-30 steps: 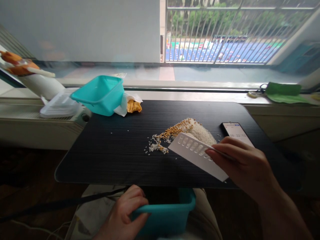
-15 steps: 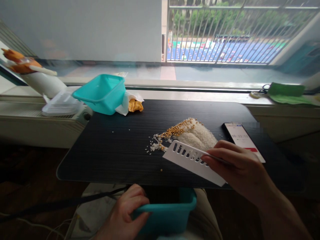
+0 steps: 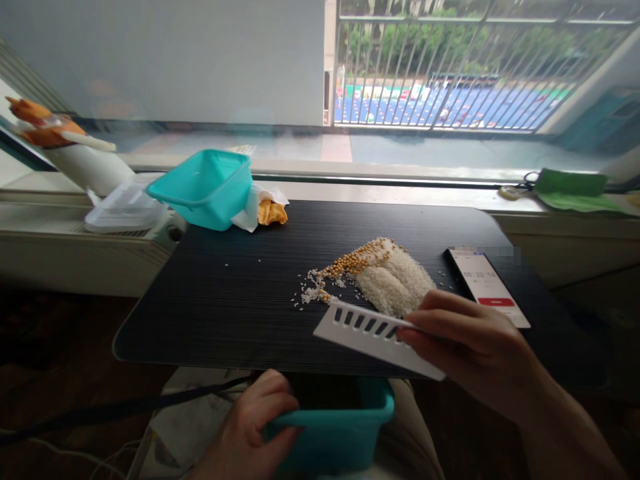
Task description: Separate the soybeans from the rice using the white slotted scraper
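My right hand [image 3: 470, 350] grips a white slotted plastic scraper [image 3: 373, 333], held slanted just above the near edge of the black table [image 3: 225, 293]. Just beyond the scraper lies a pile of white rice [image 3: 393, 280] with yellow beans [image 3: 353, 262] along its left side and loose grains scattered further left. My left hand [image 3: 250, 427] is closed on the rim of a teal plastic tub [image 3: 340, 433] held under the table's near edge, over my lap.
A second teal tub [image 3: 205, 187] stands tilted at the table's far left corner, beside crumpled white and yellow wrapping [image 3: 265, 208] and a clear lid [image 3: 123, 210]. A phone [image 3: 487, 285] with its screen lit lies right of the rice. A window sill and railing lie beyond.
My right hand has drawn the scraper toward me, from against the rice pile to the table's near edge. The left hand and tub have stayed in place.
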The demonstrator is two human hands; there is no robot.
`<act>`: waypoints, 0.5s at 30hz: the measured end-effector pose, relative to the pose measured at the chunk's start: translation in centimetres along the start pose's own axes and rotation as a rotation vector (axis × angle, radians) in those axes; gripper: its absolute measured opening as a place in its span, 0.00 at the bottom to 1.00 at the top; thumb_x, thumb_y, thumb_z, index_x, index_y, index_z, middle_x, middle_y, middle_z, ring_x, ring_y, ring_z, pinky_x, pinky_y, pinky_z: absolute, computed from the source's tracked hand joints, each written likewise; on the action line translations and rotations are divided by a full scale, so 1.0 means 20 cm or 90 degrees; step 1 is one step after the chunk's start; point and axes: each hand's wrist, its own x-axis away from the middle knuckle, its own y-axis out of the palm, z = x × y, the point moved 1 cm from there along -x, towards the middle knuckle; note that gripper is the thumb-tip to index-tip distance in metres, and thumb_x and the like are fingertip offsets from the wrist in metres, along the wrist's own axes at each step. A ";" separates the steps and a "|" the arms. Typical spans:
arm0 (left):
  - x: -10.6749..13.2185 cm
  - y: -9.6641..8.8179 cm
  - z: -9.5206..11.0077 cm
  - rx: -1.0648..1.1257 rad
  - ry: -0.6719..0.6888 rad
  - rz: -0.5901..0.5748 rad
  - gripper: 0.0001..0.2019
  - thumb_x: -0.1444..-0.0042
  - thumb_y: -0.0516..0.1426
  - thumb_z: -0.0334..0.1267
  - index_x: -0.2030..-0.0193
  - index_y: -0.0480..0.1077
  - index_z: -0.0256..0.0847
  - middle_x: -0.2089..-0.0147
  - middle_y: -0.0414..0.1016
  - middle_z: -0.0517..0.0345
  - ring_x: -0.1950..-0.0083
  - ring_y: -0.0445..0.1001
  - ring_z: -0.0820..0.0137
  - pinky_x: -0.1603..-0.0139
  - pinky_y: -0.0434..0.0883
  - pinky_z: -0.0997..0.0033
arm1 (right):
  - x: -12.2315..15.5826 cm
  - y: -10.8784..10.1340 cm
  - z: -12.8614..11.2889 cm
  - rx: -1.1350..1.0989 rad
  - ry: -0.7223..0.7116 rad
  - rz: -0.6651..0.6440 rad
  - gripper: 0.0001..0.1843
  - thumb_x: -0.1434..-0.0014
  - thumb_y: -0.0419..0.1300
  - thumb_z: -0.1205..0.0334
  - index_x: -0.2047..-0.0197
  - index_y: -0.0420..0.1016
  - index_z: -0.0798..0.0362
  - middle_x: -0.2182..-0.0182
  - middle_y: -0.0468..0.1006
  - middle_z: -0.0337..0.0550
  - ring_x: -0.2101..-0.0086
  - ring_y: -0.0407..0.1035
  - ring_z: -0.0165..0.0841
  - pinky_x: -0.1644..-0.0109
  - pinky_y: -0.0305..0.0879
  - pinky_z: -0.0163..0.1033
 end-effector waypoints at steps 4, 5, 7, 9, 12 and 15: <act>0.00 0.00 0.00 0.001 -0.006 -0.005 0.09 0.44 0.57 0.27 0.71 0.77 0.40 0.70 0.74 0.56 0.66 0.77 0.68 0.66 0.73 0.75 | -0.07 0.00 0.08 0.087 0.022 0.116 0.07 0.36 0.63 0.67 0.67 0.77 0.53 0.73 0.70 0.38 0.76 0.63 0.26 0.75 0.58 0.33; 0.00 0.00 0.00 0.001 -0.002 -0.003 0.09 0.44 0.57 0.27 0.71 0.77 0.40 0.70 0.74 0.56 0.66 0.77 0.68 0.66 0.73 0.75 | -0.09 0.01 0.09 0.091 0.021 0.120 0.07 0.36 0.63 0.67 0.67 0.76 0.53 0.73 0.69 0.38 0.76 0.63 0.26 0.75 0.58 0.33; 0.00 0.00 0.00 0.001 0.003 0.002 0.09 0.44 0.57 0.27 0.71 0.77 0.40 0.71 0.74 0.57 0.67 0.76 0.68 0.66 0.72 0.75 | -0.12 0.03 0.11 0.090 0.020 0.113 0.07 0.36 0.62 0.66 0.67 0.77 0.53 0.73 0.69 0.38 0.76 0.63 0.26 0.74 0.58 0.33; 0.00 0.00 0.00 0.001 0.006 0.003 0.09 0.44 0.58 0.27 0.71 0.77 0.40 0.71 0.74 0.57 0.67 0.76 0.67 0.67 0.72 0.75 | -0.13 0.04 0.11 0.095 0.025 0.097 0.09 0.35 0.62 0.64 0.68 0.77 0.53 0.74 0.68 0.38 0.75 0.63 0.26 0.74 0.58 0.33; 0.00 0.00 0.00 -0.001 0.003 -0.001 0.09 0.43 0.58 0.27 0.71 0.77 0.41 0.71 0.75 0.57 0.67 0.76 0.67 0.67 0.72 0.74 | -0.12 0.04 0.11 0.098 0.030 0.067 0.10 0.34 0.61 0.63 0.69 0.77 0.52 0.74 0.68 0.38 0.75 0.62 0.27 0.73 0.58 0.33; 0.00 0.00 0.00 -0.007 -0.003 -0.007 0.09 0.43 0.57 0.27 0.71 0.77 0.40 0.71 0.74 0.57 0.66 0.76 0.67 0.67 0.72 0.74 | -0.09 0.02 0.10 0.083 0.024 0.047 0.10 0.34 0.61 0.63 0.68 0.78 0.53 0.73 0.69 0.38 0.75 0.62 0.26 0.73 0.58 0.33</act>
